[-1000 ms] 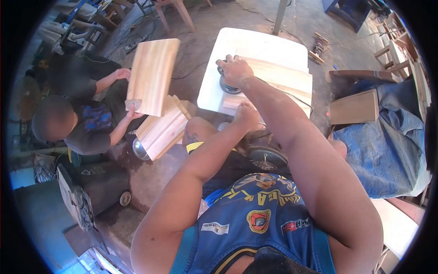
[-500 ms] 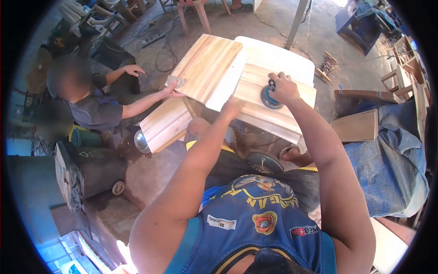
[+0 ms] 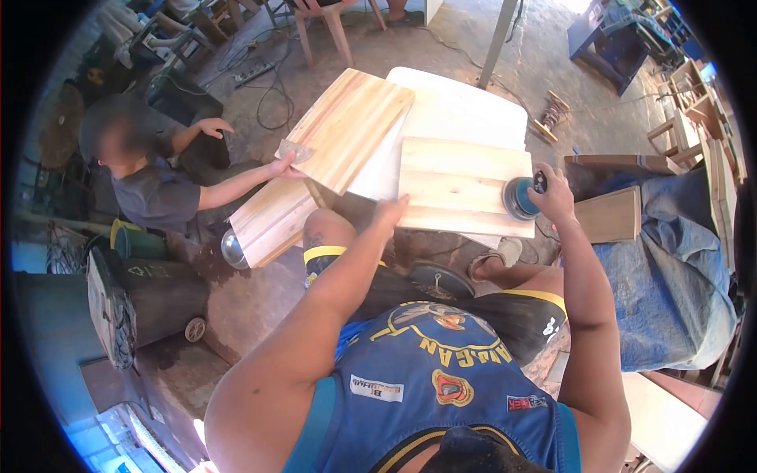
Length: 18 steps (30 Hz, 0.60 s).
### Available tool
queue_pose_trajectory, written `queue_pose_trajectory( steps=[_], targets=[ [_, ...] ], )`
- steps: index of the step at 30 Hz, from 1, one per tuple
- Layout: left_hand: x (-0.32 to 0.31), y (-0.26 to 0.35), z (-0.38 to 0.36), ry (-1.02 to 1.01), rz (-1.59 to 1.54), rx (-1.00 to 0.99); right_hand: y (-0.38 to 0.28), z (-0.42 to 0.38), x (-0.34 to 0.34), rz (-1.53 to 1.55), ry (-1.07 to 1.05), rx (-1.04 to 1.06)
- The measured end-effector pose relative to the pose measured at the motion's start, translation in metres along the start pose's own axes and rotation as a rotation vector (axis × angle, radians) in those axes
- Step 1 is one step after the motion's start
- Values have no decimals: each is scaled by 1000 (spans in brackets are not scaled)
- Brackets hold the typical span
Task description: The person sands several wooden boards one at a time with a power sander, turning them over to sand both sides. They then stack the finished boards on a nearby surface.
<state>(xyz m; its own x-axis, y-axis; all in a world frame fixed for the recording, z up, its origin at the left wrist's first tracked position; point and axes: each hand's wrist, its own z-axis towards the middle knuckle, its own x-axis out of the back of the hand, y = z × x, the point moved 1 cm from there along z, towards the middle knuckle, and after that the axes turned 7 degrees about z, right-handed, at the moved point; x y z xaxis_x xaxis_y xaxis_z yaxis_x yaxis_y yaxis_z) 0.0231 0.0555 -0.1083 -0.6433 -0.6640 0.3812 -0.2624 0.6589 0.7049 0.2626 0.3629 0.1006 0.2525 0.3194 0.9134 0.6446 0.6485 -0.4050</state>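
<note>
My right hand (image 3: 558,197) is wrapped around a round teal-and-black orbital sander (image 3: 519,199), which rests on the right end of a light wooden board (image 3: 457,177). The sander's pad slightly overhangs the board's right edge. With its fingers on the board's near left corner, my left hand (image 3: 389,214) grips the edge. Beneath the board is a white table (image 3: 461,106). Just left of it, a second striped wooden panel (image 3: 347,130) lies at an angle, partly over the same table.
A co-worker (image 3: 158,173) sits at the left, one hand at the second panel's corner beside a grey pad (image 3: 294,151). Below stands another wooden piece (image 3: 272,217). A wheeled bin (image 3: 158,296) is lower left. Blue tarp (image 3: 670,284) and planks lie at the right.
My right hand has slid the sander from the board's middle to its right end. The board now lies straighter, its left corner still in my left hand. The view has shifted slightly.
</note>
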Motion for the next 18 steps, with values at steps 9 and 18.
queue_pose_trajectory(
  steps=[9, 18],
  targets=[
    [-26, 2, -65, -441, -415, 185, 85, -37, 84, 159, 354, 150],
    [-34, 98, -131, -432, -530, -266, 186, -85, 197, 37, 583, -1]
  ],
)
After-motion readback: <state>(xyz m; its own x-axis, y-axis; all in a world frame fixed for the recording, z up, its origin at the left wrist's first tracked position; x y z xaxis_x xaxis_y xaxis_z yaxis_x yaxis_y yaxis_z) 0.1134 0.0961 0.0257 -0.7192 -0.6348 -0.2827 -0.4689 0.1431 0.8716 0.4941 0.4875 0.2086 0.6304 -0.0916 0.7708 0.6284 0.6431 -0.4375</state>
